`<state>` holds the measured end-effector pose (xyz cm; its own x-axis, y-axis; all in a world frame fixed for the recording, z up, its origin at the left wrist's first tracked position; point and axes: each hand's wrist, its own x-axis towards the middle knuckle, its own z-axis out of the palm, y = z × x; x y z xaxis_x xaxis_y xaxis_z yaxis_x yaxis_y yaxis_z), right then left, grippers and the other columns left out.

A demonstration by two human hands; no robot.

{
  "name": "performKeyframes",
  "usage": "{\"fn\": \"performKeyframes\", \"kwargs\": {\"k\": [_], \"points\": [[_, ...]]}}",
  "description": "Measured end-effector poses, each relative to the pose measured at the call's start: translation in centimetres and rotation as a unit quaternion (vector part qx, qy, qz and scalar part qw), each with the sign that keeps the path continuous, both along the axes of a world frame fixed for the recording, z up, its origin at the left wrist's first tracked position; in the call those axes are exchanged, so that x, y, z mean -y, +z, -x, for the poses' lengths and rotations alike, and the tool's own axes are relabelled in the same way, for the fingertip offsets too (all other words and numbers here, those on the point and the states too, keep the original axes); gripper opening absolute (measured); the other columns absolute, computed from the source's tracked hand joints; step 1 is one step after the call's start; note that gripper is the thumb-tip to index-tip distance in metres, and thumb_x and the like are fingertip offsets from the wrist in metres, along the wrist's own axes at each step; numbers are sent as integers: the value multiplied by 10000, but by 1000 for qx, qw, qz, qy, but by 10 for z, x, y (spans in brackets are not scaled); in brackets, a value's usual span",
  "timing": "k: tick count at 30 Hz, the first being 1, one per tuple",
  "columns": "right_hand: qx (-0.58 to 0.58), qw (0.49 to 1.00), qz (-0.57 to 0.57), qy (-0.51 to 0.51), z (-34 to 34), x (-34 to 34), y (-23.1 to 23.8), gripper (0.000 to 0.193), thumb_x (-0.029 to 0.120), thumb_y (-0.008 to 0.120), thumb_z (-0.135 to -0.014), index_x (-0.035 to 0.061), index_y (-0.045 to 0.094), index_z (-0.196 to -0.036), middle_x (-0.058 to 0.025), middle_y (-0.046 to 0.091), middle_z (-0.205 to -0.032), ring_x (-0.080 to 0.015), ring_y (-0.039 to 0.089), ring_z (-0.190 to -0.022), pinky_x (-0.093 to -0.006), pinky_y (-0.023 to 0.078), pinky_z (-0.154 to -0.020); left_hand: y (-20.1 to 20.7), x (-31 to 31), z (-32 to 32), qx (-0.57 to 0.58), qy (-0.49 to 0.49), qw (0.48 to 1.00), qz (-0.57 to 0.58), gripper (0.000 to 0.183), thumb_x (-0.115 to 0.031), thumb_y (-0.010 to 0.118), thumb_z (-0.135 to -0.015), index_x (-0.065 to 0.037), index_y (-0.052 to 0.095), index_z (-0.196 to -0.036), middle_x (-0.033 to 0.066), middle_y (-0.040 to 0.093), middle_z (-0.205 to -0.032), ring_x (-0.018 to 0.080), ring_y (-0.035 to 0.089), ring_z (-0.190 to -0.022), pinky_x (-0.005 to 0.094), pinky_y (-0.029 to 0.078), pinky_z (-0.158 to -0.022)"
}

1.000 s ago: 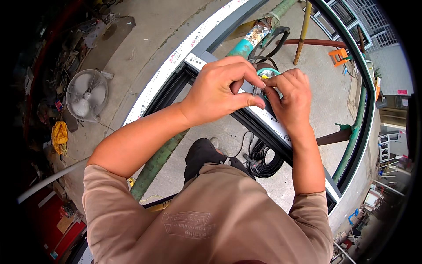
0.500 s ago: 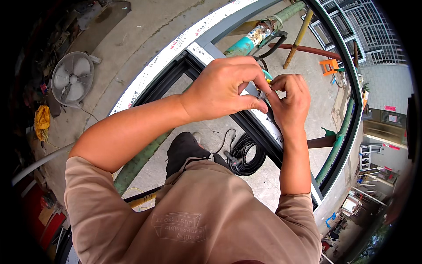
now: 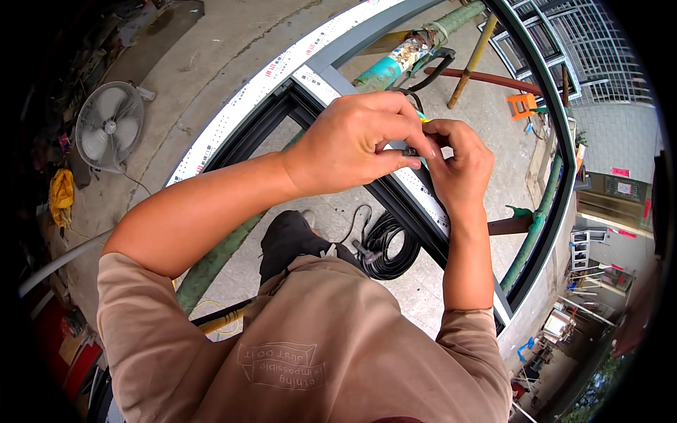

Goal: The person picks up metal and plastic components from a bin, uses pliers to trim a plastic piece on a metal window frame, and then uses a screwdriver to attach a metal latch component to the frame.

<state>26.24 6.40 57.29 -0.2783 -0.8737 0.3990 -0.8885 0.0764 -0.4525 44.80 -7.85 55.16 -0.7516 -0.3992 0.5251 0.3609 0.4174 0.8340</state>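
My left hand (image 3: 356,144) and my right hand (image 3: 462,166) meet above the crossbar of a large window frame (image 3: 421,204). Thumb and forefinger of each are pinched together, fingertips nearly touching. Between them sits something small and dark, mostly covered by the fingers, too small to name. A bit of yellow and green (image 3: 423,117) shows just behind the fingertips; its kind is hidden. The frame is dark grey with white printed protective film, and black channels run along its inner edges.
Under the frame lie a coiled black cable (image 3: 398,248) and green support pipes (image 3: 541,229). A floor fan (image 3: 111,127) stands at left, near a yellow bag (image 3: 61,197). An orange stool (image 3: 520,106) and stacked metal frames (image 3: 532,53) are at far right.
Both hands stay pinched together over the crossbar, with the left fingers shifting slightly around the small piece. The whole view has moved a little.
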Motion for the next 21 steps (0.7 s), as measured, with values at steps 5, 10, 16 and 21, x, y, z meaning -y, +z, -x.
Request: {"fn": "performKeyframes", "kwargs": {"k": [5,10,16,21], "points": [[-58,997,17,47,5,1,-2,171,18,879,-840,88,801,-974,-66,808,-963,-279,797,-883,-379,638,-790,-1,1,0,-4,13,1000,15,275,9,883,-863,-115,857,-1107,22,739,-1011,97,542,-655,272,460,-596],[-100,994,25,23,6,0,0,187,31,905,-793,105,789,-920,-39,800,-941,-272,762,-891,-389,610,-786,0,-1,2,22,39,999,12,398,37,866,-839,-126,830,-1201,19,748,-970,85,501,-631,263,440,-592],[-114,992,37,27,6,1,4,215,32,916,-754,109,770,-892,-17,788,-923,-257,711,-855,-389,578,-754,0,-2,1,37,28,999,-11,432,43,868,-837,-122,818,-1233,23,761,-982,75,474,-622,261,431,-596],[-112,993,42,26,10,1,-1,224,43,925,-749,110,769,-894,-16,783,-929,-266,694,-846,-398,566,-749,-2,-1,2,27,20,999,-7,450,66,869,-833,-118,815,-1240,26,758,-990,65,462,-627,255,424,-596]]}}
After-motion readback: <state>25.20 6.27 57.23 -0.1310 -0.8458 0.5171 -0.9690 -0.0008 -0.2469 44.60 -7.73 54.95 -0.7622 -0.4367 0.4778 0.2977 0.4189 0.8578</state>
